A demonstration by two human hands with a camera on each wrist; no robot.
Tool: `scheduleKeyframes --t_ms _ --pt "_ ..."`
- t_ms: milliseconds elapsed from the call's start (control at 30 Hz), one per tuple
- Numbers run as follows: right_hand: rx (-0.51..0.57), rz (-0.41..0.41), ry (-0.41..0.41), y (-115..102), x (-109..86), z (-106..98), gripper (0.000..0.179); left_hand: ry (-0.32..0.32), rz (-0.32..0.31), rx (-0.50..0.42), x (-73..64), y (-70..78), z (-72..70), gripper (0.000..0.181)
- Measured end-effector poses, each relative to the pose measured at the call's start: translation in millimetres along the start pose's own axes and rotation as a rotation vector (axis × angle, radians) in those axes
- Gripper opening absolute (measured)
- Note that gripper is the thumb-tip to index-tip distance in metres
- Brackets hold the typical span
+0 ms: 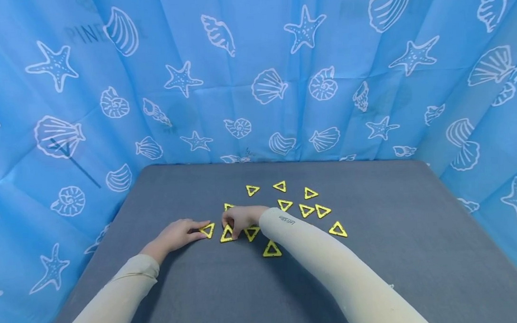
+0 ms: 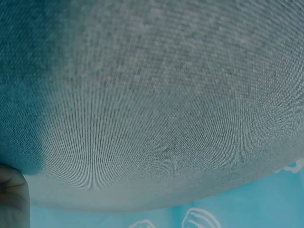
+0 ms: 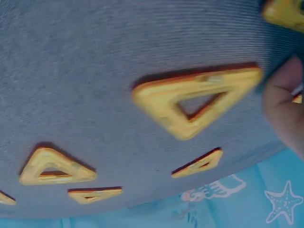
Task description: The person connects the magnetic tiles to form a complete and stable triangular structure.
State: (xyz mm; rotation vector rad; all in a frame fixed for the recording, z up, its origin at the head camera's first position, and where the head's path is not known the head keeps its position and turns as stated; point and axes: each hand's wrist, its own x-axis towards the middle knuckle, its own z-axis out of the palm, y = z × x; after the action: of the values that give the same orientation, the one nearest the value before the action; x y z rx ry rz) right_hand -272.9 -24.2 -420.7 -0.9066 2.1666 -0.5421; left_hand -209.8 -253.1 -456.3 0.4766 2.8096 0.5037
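Near the left of the table, my left hand pinches a corner of a yellow triangle frame between thumb and fingers. Just to its right, my right hand reaches down over another yellow triangle and holds it by its right side. A small gap separates these two triangles. Beside the right hand lie a third triangle and one partly hidden behind the knuckles. Only a bit of the left hand enters the left wrist view; the right wrist view catches the right thumb side at its edge.
Several more yellow triangles lie flat and scattered on the grey cloth-covered table, one in front and one farthest right. A blue curtain with white shells and starfish hangs behind and along both sides.
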Motion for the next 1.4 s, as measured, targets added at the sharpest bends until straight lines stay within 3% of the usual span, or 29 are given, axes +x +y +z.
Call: scheduleKeyframes --t_ms 200,300,400,567,667,867,1000,1267,1400 --pt "0.025 0.016 0.047 -8 -7.3 1 0.016 0.002 0.003 -0.005 0.1 3.6 0.3 0.049" --pt "0.046 0.017 0.057 -9 -11.2 1 0.024 0.015 0.016 0.006 -1.3 3.8 0.7 0.049" --pt "0.046 0.011 0.085 -9 -16.1 0 0.031 0.042 0.032 0.037 -3.5 3.5 1.7 0.048" --pt "0.040 0.018 0.167 -7 -21.6 -2 0.027 0.098 0.060 0.083 -8.8 4.3 6.2 0.047" --pt "0.141 0.045 0.241 -4 -27.3 0 0.025 0.110 0.089 0.062 -12.2 6.3 11.7 0.047" --pt "0.530 0.109 0.420 -6 -45.9 8 0.023 0.128 0.107 0.058 -17.5 12.9 18.2 0.045" --pt "0.714 0.159 0.507 -10 -56.7 19 0.022 0.131 0.116 0.066 -21.0 19.8 19.9 0.044" --pt "0.882 0.198 0.605 -11 -69.8 46 0.020 0.139 0.044 0.033 -26.8 33.2 25.9 0.045" --pt "0.909 0.216 0.620 -9 -73.2 59 0.019 0.133 0.063 0.040 -27.6 40.3 29.1 0.045"
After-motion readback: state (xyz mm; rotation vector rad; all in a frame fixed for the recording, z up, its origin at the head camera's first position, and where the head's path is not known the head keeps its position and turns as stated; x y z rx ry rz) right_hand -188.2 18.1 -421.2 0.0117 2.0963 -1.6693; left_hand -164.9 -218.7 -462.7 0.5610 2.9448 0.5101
